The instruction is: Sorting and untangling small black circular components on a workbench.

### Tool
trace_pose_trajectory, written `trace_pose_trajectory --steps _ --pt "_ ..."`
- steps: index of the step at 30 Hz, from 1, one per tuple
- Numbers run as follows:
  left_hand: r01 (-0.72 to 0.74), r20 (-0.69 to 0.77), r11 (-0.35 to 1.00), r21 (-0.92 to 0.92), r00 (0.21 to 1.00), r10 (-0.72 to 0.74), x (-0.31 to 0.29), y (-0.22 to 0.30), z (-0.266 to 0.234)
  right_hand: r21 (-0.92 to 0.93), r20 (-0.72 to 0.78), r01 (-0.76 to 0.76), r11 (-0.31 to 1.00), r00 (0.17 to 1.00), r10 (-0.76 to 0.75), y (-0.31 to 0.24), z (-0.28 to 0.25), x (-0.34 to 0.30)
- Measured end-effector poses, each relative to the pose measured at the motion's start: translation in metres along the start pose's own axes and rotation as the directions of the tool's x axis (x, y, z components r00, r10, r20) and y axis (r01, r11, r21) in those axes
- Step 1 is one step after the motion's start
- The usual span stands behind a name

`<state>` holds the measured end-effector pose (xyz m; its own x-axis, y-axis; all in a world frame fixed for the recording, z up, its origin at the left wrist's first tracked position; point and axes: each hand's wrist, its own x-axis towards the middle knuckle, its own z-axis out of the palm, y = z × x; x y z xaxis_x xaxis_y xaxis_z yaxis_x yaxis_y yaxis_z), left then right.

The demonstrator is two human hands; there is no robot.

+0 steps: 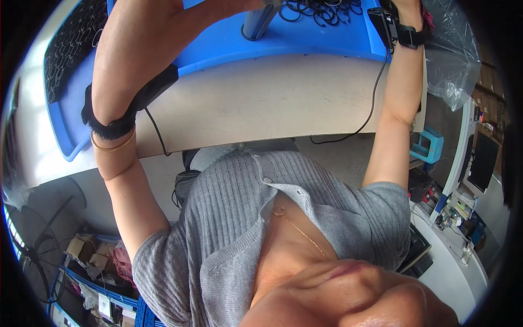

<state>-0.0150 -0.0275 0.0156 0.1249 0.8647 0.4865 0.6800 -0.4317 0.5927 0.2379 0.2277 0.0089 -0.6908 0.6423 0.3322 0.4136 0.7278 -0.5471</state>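
Along the top edge of the head view: left hand partly cropped, one digit extended toward the upper end of a dark cylinder standing in a blue tray; contact or grip cannot be told. Black ring-shaped pieces lie in this tray, right of the cylinder. Upper right: right hand mostly out of frame, near the tray's right end; open or closed cannot be told. Upper left: black looped pieces in a second blue tray.
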Motion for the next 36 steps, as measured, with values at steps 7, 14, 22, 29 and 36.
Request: trace_pose_trajectory --steps 7,14,22,29,36 --pt "-0.01 0.002 1.0 -0.025 1.0 0.01 0.001 -0.002 0.0 0.072 -0.036 -0.012 0.997 0.999 0.014 0.001 -0.001 -0.001" --pt "0.027 0.018 0.992 -0.126 1.0 -0.025 0.003 0.002 0.0 0.036 0.262 -0.264 0.964 0.933 0.246 0.005 0.0 -0.002" --pt "0.021 0.035 1.0 -0.01 0.999 -0.02 0.003 0.008 -0.003 -0.047 0.351 -0.25 0.967 0.902 0.251 -0.01 -0.009 -0.006" --pt "0.018 -0.116 0.998 -0.057 0.993 -0.025 0.0 0.01 -0.001 0.44 0.265 -0.106 0.892 0.964 -0.016 -0.042 -0.013 -0.013" --pt "0.115 -0.102 0.87 -0.479 0.977 -0.186 -0.005 0.026 0.005 0.659 0.393 -0.197 0.726 0.913 -0.109 -0.089 0.0 -0.038"
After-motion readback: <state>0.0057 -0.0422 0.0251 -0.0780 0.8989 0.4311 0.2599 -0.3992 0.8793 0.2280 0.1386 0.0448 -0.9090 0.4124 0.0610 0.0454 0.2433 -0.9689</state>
